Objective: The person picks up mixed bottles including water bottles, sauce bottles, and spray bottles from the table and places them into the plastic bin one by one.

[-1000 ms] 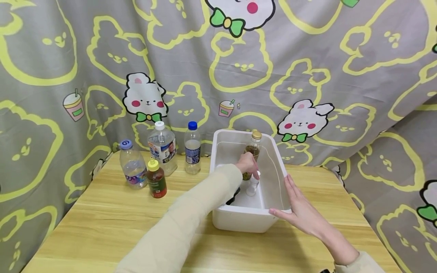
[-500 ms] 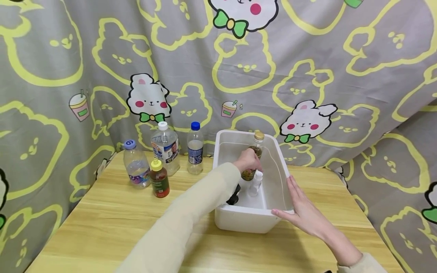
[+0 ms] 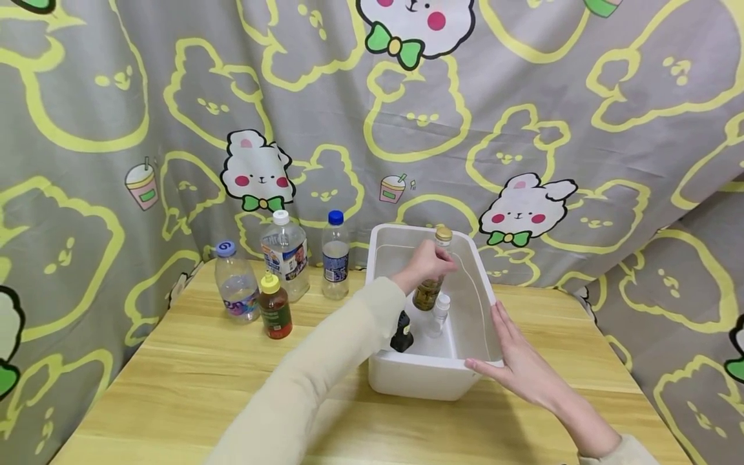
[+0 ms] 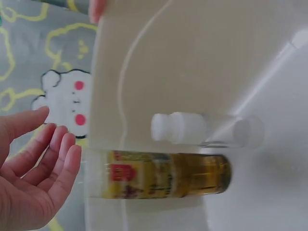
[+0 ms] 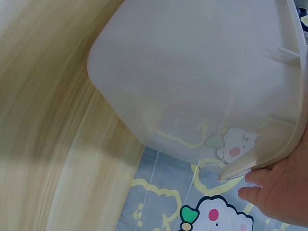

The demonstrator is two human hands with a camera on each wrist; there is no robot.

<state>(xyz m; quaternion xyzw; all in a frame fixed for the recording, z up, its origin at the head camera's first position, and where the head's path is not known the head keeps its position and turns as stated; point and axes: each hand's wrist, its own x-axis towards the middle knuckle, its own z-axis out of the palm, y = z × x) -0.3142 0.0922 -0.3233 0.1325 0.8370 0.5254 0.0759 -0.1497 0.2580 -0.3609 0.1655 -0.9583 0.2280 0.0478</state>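
My left hand (image 3: 427,263) hovers over the white plastic bin (image 3: 418,381), its fingers loosely bent around nothing, as the left wrist view shows. Just beneath it, a glass bottle of amber liquid (image 4: 202,173) with a gold cap (image 3: 444,234) stands upright inside. A small clear bottle (image 3: 438,321) with a white cap is beside that one. Nearer the bin's left wall sits a black object (image 3: 402,334), partly hidden by my sleeve. My right hand (image 3: 523,358) rests at the bin's front right corner, thumb on the front rim and fingers straight along the right side.
Left of the bin on the wooden table (image 3: 192,400) are a bottle with a lilac cap (image 3: 236,290), a large clear bottle (image 3: 287,258), a blue-capped bottle (image 3: 335,261) and a yellow-topped squeeze bottle (image 3: 276,310). A patterned curtain (image 3: 325,97) hangs behind.
My left hand has risen from low by the small white-capped bottle, and its fingers have loosened. That bottle now stands uncovered beside the amber one. The right hand keeps its place on the rim.
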